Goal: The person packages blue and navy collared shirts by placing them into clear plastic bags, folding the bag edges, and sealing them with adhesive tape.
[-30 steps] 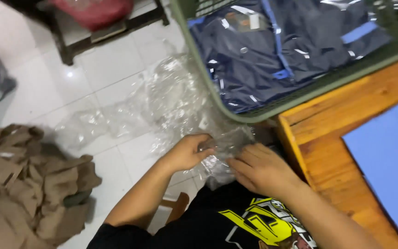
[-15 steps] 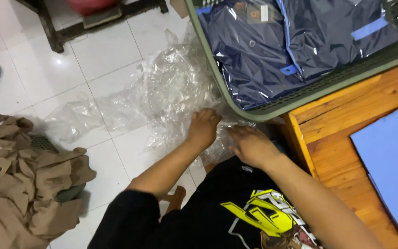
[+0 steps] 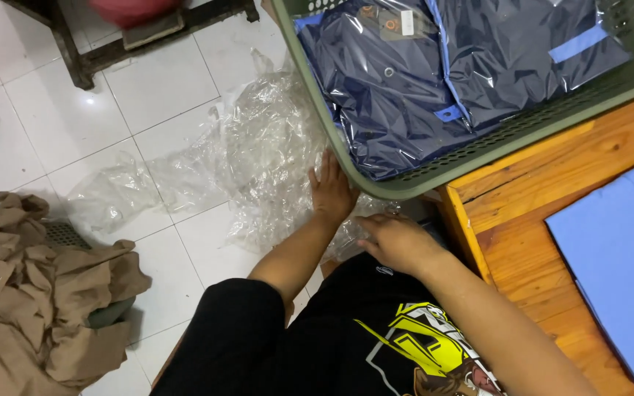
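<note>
Left hand: the left hand [image 3: 330, 192] lies flat on the heap of crinkled clear plastic bags [image 3: 258, 158], fingers spread apart.
Right hand: the right hand [image 3: 398, 240] rests curled at the heap's near edge, fingers together, grip hidden.
Plastic: glossy, wrinkled, spread over the white tiled floor [image 3: 148, 95].
Basket: an olive perforated plastic basket [image 3: 493, 143] overhangs the hands, holding navy shirts sealed in shiny film [image 3: 434, 81].
Table: an orange wooden table [image 3: 530, 198] carries a pale blue folded garment [image 3: 618, 257].
Left: crumpled tan cloth [image 3: 31, 286].
</note>
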